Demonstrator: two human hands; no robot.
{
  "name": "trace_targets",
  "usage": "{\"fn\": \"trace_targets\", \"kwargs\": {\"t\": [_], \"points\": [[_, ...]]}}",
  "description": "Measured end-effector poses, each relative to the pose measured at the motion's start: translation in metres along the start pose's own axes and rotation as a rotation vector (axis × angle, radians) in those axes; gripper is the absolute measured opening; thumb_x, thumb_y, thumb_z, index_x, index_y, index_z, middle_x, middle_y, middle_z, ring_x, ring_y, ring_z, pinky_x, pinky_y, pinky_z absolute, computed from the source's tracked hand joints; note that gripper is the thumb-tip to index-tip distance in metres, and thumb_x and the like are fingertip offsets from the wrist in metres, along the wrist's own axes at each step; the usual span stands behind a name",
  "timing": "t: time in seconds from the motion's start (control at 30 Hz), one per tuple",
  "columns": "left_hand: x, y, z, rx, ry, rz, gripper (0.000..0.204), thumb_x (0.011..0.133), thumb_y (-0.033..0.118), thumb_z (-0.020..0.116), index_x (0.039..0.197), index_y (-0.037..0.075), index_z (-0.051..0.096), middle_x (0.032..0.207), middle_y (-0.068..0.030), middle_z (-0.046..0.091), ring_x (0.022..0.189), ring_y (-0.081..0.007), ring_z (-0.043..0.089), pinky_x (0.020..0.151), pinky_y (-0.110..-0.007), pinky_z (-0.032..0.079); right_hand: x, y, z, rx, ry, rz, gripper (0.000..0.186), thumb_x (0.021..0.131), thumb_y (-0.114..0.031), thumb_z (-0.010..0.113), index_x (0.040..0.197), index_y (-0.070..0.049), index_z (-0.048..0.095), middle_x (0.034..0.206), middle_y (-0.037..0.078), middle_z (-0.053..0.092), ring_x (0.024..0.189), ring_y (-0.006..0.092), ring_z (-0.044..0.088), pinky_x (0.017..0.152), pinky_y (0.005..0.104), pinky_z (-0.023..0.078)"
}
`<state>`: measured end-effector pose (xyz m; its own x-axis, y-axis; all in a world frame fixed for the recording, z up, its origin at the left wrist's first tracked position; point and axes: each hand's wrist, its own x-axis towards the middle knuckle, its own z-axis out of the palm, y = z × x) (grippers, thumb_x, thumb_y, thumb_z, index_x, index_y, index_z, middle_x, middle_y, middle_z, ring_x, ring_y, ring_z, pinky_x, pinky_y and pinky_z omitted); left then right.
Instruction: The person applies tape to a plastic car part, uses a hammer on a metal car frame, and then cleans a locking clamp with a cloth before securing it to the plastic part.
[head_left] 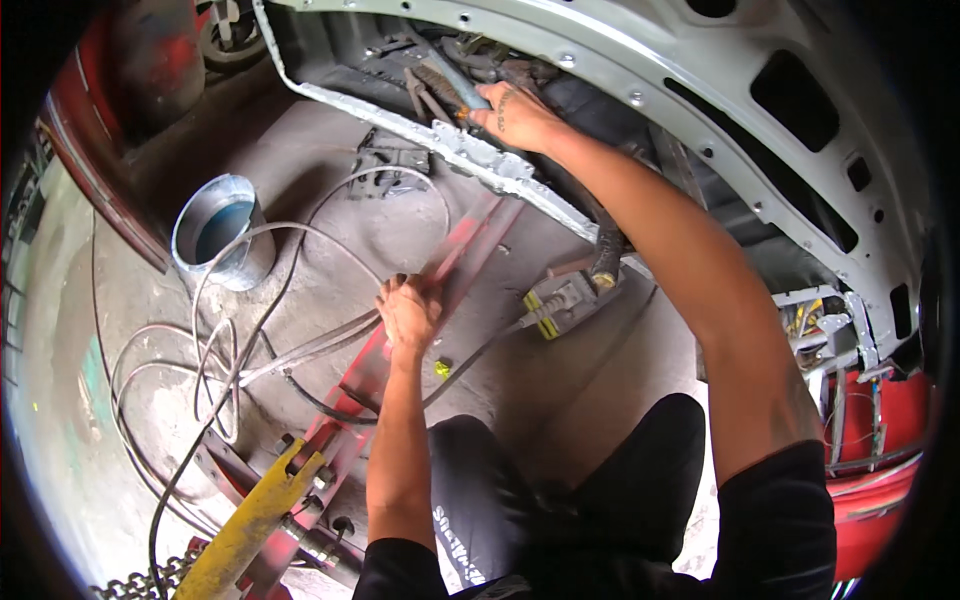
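My right hand point(510, 118) reaches inside the grey car body's front opening point(595, 45), closed on a blue-grey bar-like tool point(455, 75); its far end lies among dark metal parts, hard to make out. Beside it are a bent grey bar point(418, 90) and a white-coated metal edge point(475, 155). My left hand point(408, 310) is lower, its fingers curled on the sloping red steel beam point(460, 240), with pale hoses running beside it. A yellow steel arm point(235, 530) is fixed to the beam's near end.
A metal bucket point(250, 260) with bluish liquid stands left among looped hoses point(225, 345). A red panel point(105, 90) is at upper left, red bodywork point(880, 500) at right. A metal piece point(390, 165) and a yellow-grey tool point(565, 300) lie on the floor point(600, 370); a chain point(135, 585) is lower left.
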<state>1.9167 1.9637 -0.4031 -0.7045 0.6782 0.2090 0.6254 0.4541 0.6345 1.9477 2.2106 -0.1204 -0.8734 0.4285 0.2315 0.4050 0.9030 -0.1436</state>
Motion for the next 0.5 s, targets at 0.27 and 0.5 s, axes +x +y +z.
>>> {"fn": "trace_targets", "kwargs": {"t": [0.27,0.5], "points": [[0.009,0.003,0.007,0.151,-0.062,-0.040,0.050,0.074,0.028,0.084,0.120,0.013,0.070,0.128,-0.0124,0.062,0.126,-0.0332,0.055,0.107,-0.055,0.043,-0.012,-0.010,0.000,0.223,0.094,-0.101,0.064,0.079,-0.011,0.064,0.141,0.004,0.058,0.089,0.020,0.073,0.072,0.0197,0.065,0.070,0.0363,0.052],[0.008,0.008,-0.002,0.146,-0.072,-0.068,0.045,0.079,0.034,0.080,0.117,0.012,0.071,0.127,-0.0126,0.063,0.126,-0.0338,0.055,0.109,-0.056,0.042,-0.027,-0.018,-0.031,0.022,0.030,-0.139,0.045,0.078,-0.010,0.062,0.120,0.005,0.070,0.082,0.026,0.069,0.079,0.0323,0.072,0.076,0.0400,0.054]]}}
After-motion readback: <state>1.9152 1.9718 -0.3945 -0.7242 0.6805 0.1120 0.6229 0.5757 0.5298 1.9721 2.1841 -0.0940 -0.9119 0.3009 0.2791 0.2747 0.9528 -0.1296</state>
